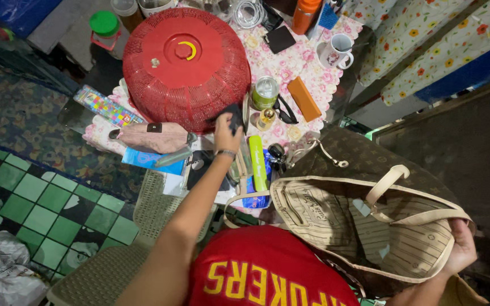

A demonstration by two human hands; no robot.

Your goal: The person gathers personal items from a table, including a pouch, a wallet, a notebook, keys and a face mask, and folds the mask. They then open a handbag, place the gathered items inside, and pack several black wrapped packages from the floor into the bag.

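My left hand (226, 133) reaches out over the table and is closed on a small black object (235, 115), right at the lower edge of a red woven dome cover (185, 65). A thin band sits on that wrist. My right hand (464, 249) grips the rim of a big brown patterned tote bag (341, 218) and holds it open, so its striped beige lining shows. The bag's pale handles (385, 182) hang loose. Between the two hands lies a lime green tube (258, 162).
The floral-cloth table (307, 54) also carries a pink pouch (153, 136), an orange case (304, 98), dark sunglasses (284, 110), a green can (265, 92), a small perfume bottle (266, 119), a white mug (336, 51) and a colourful long box (108, 106). Green floor tiles (46, 204) lie left.
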